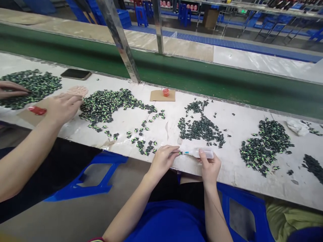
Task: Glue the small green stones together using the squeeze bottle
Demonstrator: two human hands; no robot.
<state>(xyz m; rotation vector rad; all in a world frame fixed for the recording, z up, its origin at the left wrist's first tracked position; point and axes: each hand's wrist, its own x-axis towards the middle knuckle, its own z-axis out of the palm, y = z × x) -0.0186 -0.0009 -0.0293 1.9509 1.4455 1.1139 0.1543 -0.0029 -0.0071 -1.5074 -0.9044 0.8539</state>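
Near the table's front edge, my left hand [164, 159] pinches a small dark part with green on it [180, 153] between thumb and fingertips. My right hand [210, 166] is closed around a clear squeeze bottle [207, 153] lying nearly level. Its blue needle tip [186, 153] points left, at or very close to the small part; contact cannot be made out. Beyond my hands lies a heap of small black pieces [202, 129]. Several loose black-and-green parts [143, 147] are scattered left of my left hand, leading back to a larger heap of them [106, 104].
A co-worker's hands [62, 107] work at the left. A red cup [166, 92] stands on cardboard [155, 96] at the back. More black-and-green parts [267, 144] are heaped at right. A phone [76, 74] lies far left. A metal post [123, 47] rises behind the table [227, 171].
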